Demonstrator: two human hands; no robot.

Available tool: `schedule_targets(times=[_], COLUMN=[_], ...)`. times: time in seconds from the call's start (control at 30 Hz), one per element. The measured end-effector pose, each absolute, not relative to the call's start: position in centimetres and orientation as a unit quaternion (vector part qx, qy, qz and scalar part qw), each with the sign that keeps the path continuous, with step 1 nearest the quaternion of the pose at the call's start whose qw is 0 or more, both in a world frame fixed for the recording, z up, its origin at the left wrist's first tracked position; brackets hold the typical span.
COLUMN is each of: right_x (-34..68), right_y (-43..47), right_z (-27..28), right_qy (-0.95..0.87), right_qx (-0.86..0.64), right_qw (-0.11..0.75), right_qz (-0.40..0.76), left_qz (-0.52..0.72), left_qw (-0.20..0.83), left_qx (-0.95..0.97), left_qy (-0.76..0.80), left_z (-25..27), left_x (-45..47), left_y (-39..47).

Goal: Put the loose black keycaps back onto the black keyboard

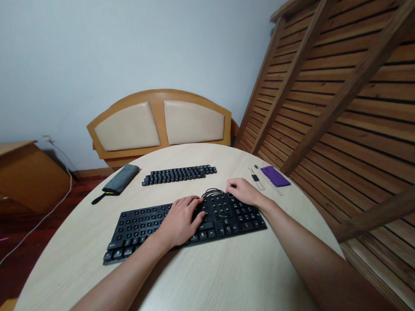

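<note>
A black keyboard (137, 226) lies at a slant on the round table, with keycaps off much of its upper left and middle. Across its middle rests my left hand (184, 218), fingers stretched over the bare key stems. My right hand (241, 190) is closed at the keyboard's upper right edge, fingers curled together; whatever they may grip is hidden. Just behind the keyboard, a coiled black cable (212, 191) shows between the hands. Farther back, loose black keycaps (177, 174) stand in neat rows.
On the right lie a wire tool with a black grip (255, 177), a thin rod (271, 182) and a folded purple cloth (276, 176). A grey pouch (122, 180) sits at the left. Wooden slats (346, 108) rise beside the table (213, 283).
</note>
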State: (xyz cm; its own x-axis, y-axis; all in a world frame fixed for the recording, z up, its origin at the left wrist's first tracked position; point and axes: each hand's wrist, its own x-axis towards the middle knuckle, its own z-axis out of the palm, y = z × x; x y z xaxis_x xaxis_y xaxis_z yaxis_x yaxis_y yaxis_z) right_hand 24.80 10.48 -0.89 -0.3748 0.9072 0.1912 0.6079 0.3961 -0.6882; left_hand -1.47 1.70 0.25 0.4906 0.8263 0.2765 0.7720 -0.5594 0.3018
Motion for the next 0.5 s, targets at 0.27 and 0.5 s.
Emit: schedule_targets(times=[0.27, 0.5], right_x=[25.98, 25.78], right_y=[11.41, 10.99], right_z=[-1.78, -1.94], right_qy=[-0.734, -0.69], right_qx=[-0.424, -0.409], right_qw=[0.333, 0.373], right_qz=[0.413, 0.467], left_qz=[0.18, 0.231], left_qw=[0.081, 0.042], left_qx=[0.848, 0.851], left_qy=[0.491, 0.47], left_z=[0.61, 0.0], left_x=[-1.45, -1.52], left_y=[1.71, 1.24])
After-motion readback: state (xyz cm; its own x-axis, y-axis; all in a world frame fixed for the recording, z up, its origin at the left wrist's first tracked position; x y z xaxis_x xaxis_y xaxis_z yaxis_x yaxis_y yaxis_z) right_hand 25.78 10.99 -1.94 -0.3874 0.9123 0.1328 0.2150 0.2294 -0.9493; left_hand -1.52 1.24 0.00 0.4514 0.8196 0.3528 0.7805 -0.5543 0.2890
